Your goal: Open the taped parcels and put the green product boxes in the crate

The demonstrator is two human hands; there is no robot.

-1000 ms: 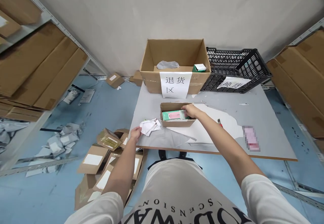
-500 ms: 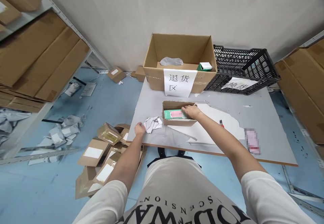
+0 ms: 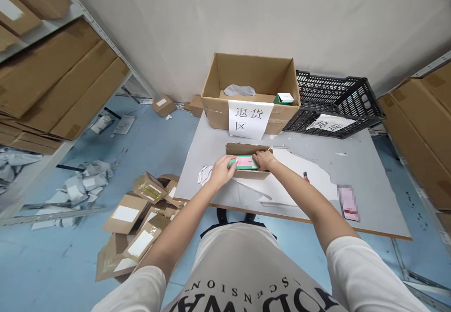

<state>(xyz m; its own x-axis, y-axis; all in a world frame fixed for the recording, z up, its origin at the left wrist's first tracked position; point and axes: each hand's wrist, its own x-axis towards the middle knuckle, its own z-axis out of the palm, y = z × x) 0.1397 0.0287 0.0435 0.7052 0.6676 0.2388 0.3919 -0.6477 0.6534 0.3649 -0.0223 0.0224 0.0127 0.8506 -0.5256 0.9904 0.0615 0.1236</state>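
Observation:
A small open cardboard box (image 3: 248,175) stands on the table near its front edge. Inside it lies a green and pink product box (image 3: 245,162). My left hand (image 3: 222,170) grips the left end of that product box, thumb toward me. At the other end, my right hand (image 3: 263,159) has its fingers curled down inside the cardboard box, closed on the product box's right end. Crumpled white paper (image 3: 205,175) lies just left of the cardboard box, partly hidden by my left hand.
Behind stand a large carton (image 3: 214,115) with a paper sign and a black plastic crate (image 3: 352,97). A red cutter (image 3: 306,176) and a blurred pink item (image 3: 348,201) lie on the table (image 3: 380,208). Opened boxes (image 3: 127,213) are heaped on the floor at left.
My left hand has moved right, away from the crumpled paper, and taken hold of the product box's left end. My right hand stays at the right end.

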